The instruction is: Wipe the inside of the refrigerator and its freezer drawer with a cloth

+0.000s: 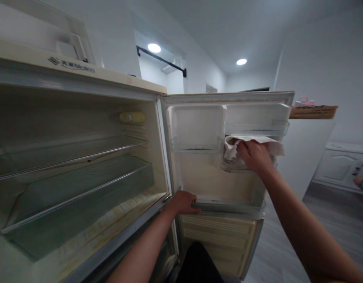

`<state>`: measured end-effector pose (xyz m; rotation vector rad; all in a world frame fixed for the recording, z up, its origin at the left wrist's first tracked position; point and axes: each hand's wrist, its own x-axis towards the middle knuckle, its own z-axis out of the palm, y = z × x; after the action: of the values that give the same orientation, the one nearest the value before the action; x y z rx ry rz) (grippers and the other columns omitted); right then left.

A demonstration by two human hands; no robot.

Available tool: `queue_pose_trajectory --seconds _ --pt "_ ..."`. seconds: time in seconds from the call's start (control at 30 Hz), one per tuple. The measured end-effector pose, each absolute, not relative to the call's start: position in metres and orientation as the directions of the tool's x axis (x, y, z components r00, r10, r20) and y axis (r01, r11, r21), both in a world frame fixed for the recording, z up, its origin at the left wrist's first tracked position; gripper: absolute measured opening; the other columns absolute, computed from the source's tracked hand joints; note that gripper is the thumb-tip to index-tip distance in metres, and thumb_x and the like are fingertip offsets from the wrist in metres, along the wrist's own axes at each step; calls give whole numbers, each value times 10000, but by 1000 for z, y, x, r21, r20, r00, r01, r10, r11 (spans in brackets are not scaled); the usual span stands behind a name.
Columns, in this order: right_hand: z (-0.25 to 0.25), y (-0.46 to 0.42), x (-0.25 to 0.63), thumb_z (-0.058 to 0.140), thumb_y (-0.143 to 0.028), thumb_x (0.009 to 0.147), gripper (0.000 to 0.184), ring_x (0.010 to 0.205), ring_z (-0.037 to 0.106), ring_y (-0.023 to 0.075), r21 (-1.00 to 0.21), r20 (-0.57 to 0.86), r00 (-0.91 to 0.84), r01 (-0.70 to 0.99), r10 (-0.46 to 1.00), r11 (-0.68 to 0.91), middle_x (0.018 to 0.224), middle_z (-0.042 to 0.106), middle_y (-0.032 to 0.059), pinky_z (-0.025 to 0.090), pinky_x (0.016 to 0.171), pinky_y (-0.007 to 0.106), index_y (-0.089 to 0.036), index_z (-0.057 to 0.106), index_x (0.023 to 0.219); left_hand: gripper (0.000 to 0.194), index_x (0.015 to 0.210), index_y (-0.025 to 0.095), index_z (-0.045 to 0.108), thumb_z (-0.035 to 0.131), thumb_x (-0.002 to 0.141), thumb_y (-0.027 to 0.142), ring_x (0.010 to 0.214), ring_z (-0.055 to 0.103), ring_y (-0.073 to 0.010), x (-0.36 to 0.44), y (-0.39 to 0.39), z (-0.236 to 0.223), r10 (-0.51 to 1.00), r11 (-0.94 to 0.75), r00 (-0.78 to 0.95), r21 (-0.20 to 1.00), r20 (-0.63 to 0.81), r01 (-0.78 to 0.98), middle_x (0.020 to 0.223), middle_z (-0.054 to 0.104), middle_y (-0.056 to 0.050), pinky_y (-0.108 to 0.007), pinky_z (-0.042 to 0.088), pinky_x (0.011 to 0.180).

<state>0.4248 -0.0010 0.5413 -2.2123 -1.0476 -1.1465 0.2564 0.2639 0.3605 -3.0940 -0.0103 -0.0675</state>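
Observation:
An empty fridge (81, 165) stands open in front of me, its door (205, 173) swung out to the right. My right hand (253, 155) is closed on a white cloth (233, 147) and presses it against a clear door shelf (228, 167) on the door's right side. My left hand (184, 202) grips the rim of the lower door shelf (228, 206), fingers curled over it.
Glass shelves (81, 184) fill the fridge interior, with a yellowish lamp cover (132, 117) at the back. Upper door bins (256, 127) hang above the cloth. A cardboard box (312, 112) sits behind the door. White cabinets (337, 165) stand at the right.

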Motion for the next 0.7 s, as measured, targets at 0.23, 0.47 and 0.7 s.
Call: queue_pose_trajectory --seconds 0.23,0.47,0.7 --pt "540 -15 435 448 -369 884 356 869 665 338 -165 844 469 688 259 -707 934 724 216 462 736 410 -115 697 878 561 1035 264 705 556 785 744 967 705 -308 253 266 361 -12 -1000 999 -29 49 -11 987 761 -78 -406 505 820" --pt "543 19 397 482 -331 825 252 791 658 282 -30 849 292 859 441 -512 832 720 131 433 669 353 -175 680 826 543 1012 265 709 580 773 735 959 705 -301 251 266 363 2 -1000 999 -23 37 3 991 761 -80 -397 498 826" --pt "546 -13 413 526 -457 860 364 761 665 337 -214 817 535 625 213 -751 790 713 202 435 650 394 -143 697 792 535 1025 272 713 597 769 727 945 709 -297 250 269 361 -12 -999 999 -30 44 -11 977 764 -71 -387 498 811"
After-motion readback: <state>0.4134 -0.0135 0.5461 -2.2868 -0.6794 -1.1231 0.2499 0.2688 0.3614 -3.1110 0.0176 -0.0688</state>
